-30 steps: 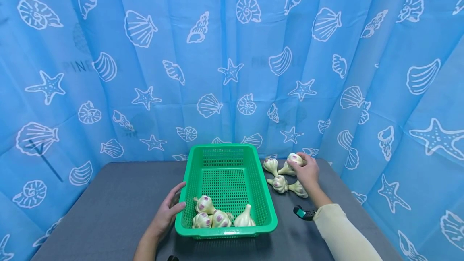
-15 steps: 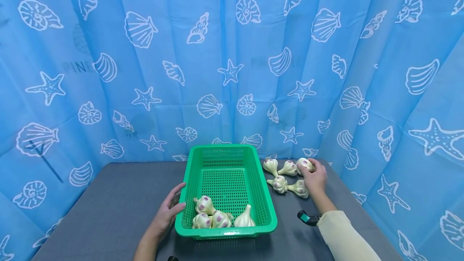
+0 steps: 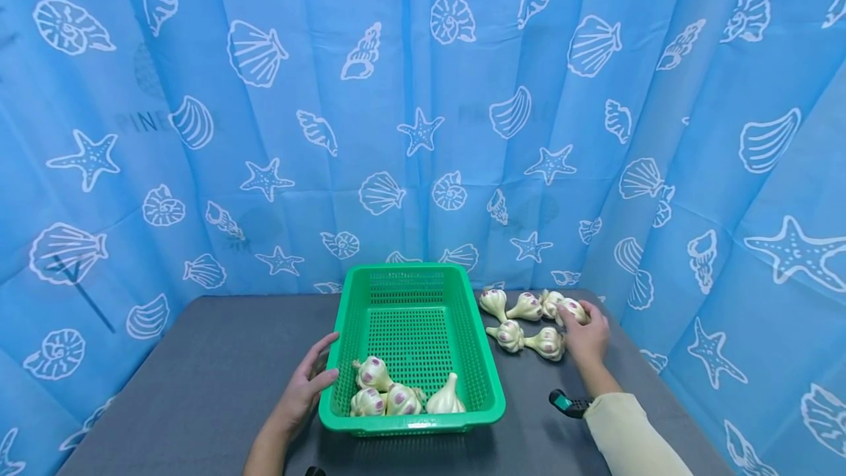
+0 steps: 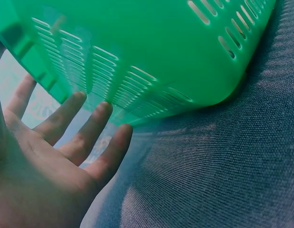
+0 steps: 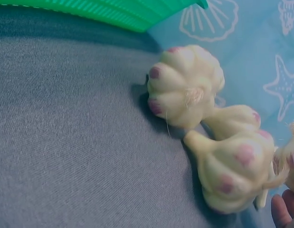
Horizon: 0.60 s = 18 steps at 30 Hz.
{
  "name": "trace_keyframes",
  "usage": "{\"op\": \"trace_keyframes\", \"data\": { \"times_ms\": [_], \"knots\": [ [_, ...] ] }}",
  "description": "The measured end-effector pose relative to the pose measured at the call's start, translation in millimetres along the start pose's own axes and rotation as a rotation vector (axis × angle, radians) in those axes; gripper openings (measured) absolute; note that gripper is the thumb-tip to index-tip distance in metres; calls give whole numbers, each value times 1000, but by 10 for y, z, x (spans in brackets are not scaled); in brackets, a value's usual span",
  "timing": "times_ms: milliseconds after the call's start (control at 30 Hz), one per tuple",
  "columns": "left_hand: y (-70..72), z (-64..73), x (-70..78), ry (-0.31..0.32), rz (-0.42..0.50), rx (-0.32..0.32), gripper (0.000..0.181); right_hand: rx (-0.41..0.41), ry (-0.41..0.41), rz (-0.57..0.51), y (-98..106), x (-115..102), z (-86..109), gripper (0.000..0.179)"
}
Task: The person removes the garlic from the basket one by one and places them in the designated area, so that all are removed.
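Observation:
My right hand (image 3: 588,336) holds a garlic bulb (image 3: 572,310), pale with purple patches, at the right end of a cluster on the table. In the right wrist view only its fingertips (image 5: 281,211) show, below a bulb at the edge. Several other garlic bulbs (image 3: 509,336) lie to its left, beside the green basket (image 3: 412,423). Spread, fairly straight fingers of my left hand (image 3: 302,391) are at the basket's left side, the thumb near its rim; the left wrist view shows the fingertips (image 4: 105,108) against or close to the slotted wall. Several bulbs (image 3: 405,399) sit in the basket's near end.
A dark grey cloth (image 3: 231,366) covers the table. Behind and to the right hangs a blue curtain (image 3: 423,204) with white shell prints, close to the table's far edge. A black strap piece (image 3: 567,404) juts from the right wrist.
My right hand has moved right and slightly nearer with a garlic bulb. Another bulb now shows to the left of the one it holds. The left hand and basket have stayed put.

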<state>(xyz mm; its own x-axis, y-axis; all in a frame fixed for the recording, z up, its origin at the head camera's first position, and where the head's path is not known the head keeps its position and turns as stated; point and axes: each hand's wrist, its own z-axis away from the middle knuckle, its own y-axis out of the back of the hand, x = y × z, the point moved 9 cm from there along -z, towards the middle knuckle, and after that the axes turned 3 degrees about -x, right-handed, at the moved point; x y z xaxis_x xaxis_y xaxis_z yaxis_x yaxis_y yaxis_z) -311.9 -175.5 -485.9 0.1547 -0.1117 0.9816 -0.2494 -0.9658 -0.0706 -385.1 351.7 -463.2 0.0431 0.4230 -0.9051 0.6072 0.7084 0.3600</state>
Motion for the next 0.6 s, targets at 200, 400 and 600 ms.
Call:
{"op": "trace_keyframes", "data": {
  "times_ms": [200, 400, 600],
  "knots": [
    [-21, 10, 30, -12, 17, -30, 59, 2, -54, -11, 50, 112, 31, 55],
    [-22, 6, 29, -13, 21, -36, 59, -16, -88, -7, 70, 187, 56, 58],
    [-19, 2, 19, -15, 15, -36, 59, -54, -148, 22, 63, 286, 69, 62]
  ]
}}
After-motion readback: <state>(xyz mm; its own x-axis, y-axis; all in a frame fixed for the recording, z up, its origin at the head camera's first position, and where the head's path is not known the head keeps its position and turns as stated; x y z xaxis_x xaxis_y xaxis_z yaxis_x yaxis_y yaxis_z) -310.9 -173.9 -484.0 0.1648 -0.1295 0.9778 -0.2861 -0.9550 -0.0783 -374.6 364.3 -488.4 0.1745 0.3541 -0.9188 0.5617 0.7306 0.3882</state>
